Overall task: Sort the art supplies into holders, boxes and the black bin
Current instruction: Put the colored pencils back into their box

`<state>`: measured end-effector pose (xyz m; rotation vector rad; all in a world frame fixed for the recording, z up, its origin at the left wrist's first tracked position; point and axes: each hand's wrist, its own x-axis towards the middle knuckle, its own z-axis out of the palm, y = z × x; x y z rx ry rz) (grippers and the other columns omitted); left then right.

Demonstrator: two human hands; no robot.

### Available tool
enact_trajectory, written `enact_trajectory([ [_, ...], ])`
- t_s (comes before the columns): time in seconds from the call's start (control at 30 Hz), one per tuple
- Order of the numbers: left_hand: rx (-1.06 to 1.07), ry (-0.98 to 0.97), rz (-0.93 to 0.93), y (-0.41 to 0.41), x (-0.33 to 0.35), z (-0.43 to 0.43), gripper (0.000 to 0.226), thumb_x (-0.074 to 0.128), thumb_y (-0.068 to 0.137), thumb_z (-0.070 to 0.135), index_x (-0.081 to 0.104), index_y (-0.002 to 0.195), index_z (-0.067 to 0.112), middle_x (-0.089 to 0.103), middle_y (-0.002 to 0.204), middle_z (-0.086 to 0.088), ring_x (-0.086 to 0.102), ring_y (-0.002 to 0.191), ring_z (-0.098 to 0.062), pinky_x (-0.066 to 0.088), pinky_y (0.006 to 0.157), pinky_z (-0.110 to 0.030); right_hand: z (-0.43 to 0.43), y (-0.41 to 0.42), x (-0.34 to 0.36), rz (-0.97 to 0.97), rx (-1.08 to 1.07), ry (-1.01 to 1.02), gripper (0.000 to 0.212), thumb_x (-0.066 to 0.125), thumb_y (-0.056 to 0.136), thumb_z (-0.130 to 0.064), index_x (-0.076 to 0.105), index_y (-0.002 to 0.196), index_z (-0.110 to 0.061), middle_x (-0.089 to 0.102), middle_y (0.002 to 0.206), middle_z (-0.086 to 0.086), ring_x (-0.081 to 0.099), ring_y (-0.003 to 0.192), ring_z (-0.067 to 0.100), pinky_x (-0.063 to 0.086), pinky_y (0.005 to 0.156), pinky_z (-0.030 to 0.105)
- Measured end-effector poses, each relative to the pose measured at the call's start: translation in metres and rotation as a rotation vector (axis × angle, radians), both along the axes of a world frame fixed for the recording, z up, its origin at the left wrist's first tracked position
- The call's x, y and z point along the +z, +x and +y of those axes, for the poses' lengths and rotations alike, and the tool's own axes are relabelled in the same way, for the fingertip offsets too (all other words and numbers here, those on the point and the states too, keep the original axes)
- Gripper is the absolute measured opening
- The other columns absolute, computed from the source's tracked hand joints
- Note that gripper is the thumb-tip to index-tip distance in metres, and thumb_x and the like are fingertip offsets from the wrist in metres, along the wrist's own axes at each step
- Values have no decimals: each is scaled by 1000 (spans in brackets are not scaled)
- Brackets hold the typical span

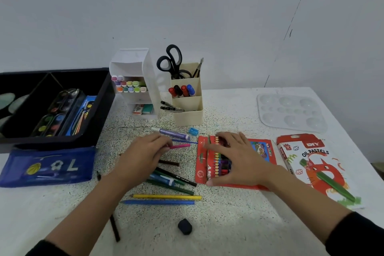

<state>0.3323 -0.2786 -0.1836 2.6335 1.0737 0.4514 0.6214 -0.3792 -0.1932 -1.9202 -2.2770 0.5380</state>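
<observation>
My left hand [143, 156] pinches the end of a pink pen [180, 146], which points toward three o'clock. My right hand [234, 158] lies flat, fingers spread, on the open red crayon box [201, 158]. The black bin [52, 144] sits at ten o'clock.

I record the bin [99, 110] at the rear left of the desk [228, 224], with a pouch [47, 166] before it. At rear centre the marker holder [135, 81] stands left of the compartment holder [187, 114], which has scissors [170, 58] in it. The palette [291, 110] lies rear right, the pastels box [311, 162] before it and the crayon box [202, 158] to that box's left. Loose pencils [166, 196] lie at centre, a pen [180, 146] behind them.
</observation>
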Motion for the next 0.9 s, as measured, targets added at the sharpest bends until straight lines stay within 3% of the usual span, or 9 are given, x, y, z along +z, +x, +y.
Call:
enact_trajectory([
  [0.07,-51,4,32,14,0,-8,25,47,100,37,66,116,31,59,102,14,56,77,-10,47,69,-29,3,5,6,-32,44,-84,112,62,59,-92,19,153,-51,7,165,-6,2,152,18,-5,124,54],
  [0.2,-56,12,78,43,-15,-8,27,52,103,33,67,125,31,60,105,7,59,78,-16,45,64,-29,10,14,15,-27,47,-174,123,75,54,-83,13,154,-48,4,164,-11,5,152,21,7,123,49],
  [0.47,-51,-71,-67,44,-23,-1,25,63,98,28,74,119,22,61,104,8,59,83,-12,43,67,-23,11,17,13,140,25,-126,104,89,47,-69,30,130,-46,26,140,-15,35,129,14,40,112,42],
  [0.7,-15,-37,-176,51,-16,-8,42,46,97,46,74,114,19,61,100,10,57,74,-7,53,63,-31,5,20,12,205,17,-90,105,90,49,-66,29,129,-35,33,132,-18,39,122,8,40,108,35],
  [0.8,-29,25,-147,51,-16,-11,24,61,97,34,75,111,20,62,99,9,58,73,-9,54,60,-32,3,20,13,217,11,-93,107,91,50,-65,27,131,-34,35,132,-17,39,122,8,39,108,34],
  [0.9,-80,-36,-115,50,-21,-12,21,65,96,31,76,112,22,61,99,11,57,77,-7,55,65,-32,2,20,13,231,8,-90,107,91,50,-65,27,130,-34,35,131,-18,40,121,7,39,108,33],
])
